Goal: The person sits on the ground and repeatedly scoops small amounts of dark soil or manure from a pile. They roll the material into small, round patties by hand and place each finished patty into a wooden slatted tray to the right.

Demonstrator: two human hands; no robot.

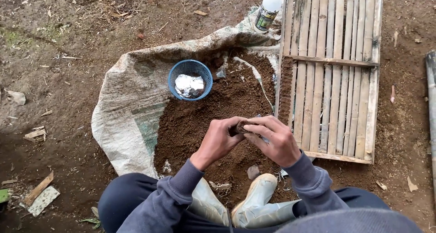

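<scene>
My left hand (219,140) and my right hand (275,140) meet above a heap of brown soil (200,119). Together they grip a small soil-filled plastic bag (241,127), mostly hidden by the fingers. The soil lies on a worn white sack (125,101) spread on the ground. My grey sleeves and two pale rubber boots (254,201) show below the hands.
A blue plastic basket (190,79) holding crumpled clear plastic sits at the back of the heap. A bamboo slat tray (334,74) lies to the right, a row of soil along its left edge. A white bottle (268,9) stands behind. Bare dirt with debris surrounds.
</scene>
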